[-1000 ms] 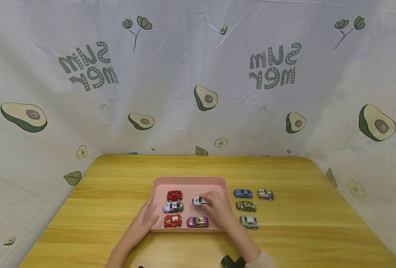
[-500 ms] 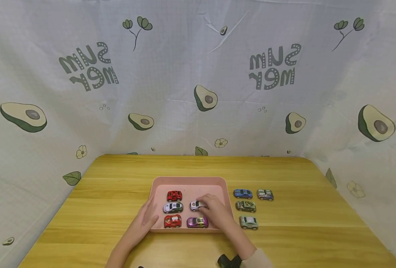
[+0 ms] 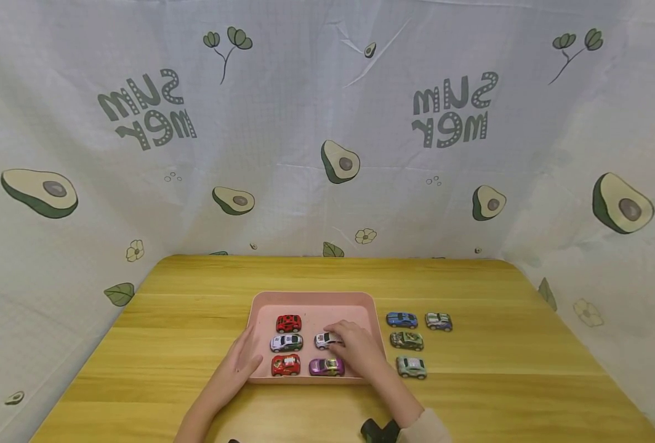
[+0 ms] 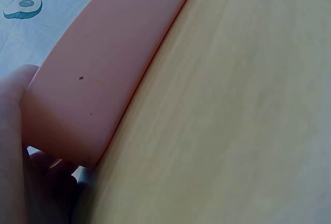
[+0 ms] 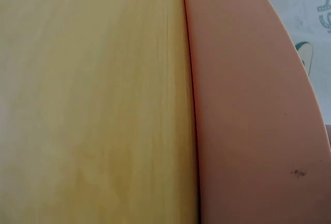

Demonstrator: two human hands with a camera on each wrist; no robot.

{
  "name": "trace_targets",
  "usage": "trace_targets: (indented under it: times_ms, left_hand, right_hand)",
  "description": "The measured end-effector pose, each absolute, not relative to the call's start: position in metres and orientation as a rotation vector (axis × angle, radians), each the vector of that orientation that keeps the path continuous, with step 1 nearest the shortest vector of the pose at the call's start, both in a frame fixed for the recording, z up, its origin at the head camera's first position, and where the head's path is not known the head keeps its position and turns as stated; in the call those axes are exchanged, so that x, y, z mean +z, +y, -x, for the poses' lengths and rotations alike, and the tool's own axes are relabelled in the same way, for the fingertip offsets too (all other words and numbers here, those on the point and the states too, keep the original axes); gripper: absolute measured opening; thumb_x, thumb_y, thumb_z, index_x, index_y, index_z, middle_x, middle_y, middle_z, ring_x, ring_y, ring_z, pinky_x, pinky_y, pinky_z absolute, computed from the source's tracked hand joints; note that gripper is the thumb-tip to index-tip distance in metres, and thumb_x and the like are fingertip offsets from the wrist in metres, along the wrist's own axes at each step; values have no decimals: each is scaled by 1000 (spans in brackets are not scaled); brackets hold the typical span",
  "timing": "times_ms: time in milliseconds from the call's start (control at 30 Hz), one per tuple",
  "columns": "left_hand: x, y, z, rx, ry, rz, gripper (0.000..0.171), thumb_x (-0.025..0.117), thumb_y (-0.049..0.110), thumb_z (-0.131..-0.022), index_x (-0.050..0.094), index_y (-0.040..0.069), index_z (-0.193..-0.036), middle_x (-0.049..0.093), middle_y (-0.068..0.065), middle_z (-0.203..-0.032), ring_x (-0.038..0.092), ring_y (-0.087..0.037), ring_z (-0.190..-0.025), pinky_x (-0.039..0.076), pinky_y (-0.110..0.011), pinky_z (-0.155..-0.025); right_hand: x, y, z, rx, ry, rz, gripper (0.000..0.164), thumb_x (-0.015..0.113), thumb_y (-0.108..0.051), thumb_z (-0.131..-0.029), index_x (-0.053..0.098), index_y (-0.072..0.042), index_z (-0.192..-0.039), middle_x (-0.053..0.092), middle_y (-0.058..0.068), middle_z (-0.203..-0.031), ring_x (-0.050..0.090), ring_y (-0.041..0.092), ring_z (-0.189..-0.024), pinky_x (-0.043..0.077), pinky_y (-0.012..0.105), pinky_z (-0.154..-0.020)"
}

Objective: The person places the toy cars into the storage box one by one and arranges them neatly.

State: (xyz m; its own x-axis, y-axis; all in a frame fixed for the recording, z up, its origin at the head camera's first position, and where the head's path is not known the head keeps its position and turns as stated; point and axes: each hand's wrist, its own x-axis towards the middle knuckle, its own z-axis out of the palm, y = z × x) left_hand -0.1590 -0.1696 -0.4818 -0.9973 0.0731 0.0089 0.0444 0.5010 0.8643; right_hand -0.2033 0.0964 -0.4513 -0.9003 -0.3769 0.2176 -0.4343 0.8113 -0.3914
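Observation:
My left hand (image 3: 233,368) grips the left side of a pink tray (image 3: 313,298), its thumb over the front left corner. In the left wrist view the thumb lies on the tray's rim and the fingers curl around the corner. Within the tray, my right hand (image 3: 357,349) pinches a white toy car (image 3: 324,340), partly hidden by the fingers. Just in front of that car lies a purple toy car (image 3: 326,367). A column at the left holds a red spotted car (image 3: 289,323), a white and green car (image 3: 286,343) and a red car (image 3: 285,365).
Right of the tray, on the wooden table (image 3: 194,283), stand a blue car (image 3: 402,319), a camouflage car (image 3: 407,340), a pale green car (image 3: 412,367) and a white patterned car (image 3: 439,321). A printed curtain (image 3: 283,123) hangs behind.
The right hand has shifted a little left and toward the front with the white toy car, then stayed nearly still. The left hand keeps its place on the tray.

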Motion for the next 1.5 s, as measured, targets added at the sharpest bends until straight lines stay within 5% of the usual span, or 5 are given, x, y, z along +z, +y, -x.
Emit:
trace_targets:
  times_ms: [400,900,1500]
  left_hand:
    - [-482,-170,160,1554,2693,-108,70,51,42,-89,17,19,-146,16,-18,-151,15,-42,-137,15,-63,-107]
    - [-484,-170,159,1558,2701,-110,70,52,42,-89,18,19,-146,17,-18,-151,15,-42,-137,16,-64,-107]
    - [-484,-170,159,1565,2706,-115,70,52,41,-89,18,18,-146,17,-19,-150,16,-42,-137,15,-63,-107]
  right_hand:
    - [-447,100,203,730,-2873,-626,36,68,-20,-79,62,-14,-114,62,4,-114,57,23,-109,45,42,-95]
    - [-430,122,195,681,-2765,-519,31,65,-26,-83,63,-16,-112,63,0,-114,58,23,-109,47,42,-93]
    - [-435,176,198,697,-2517,-501,37,73,-16,-75,64,-7,-109,65,10,-107,61,28,-101,51,43,-85]
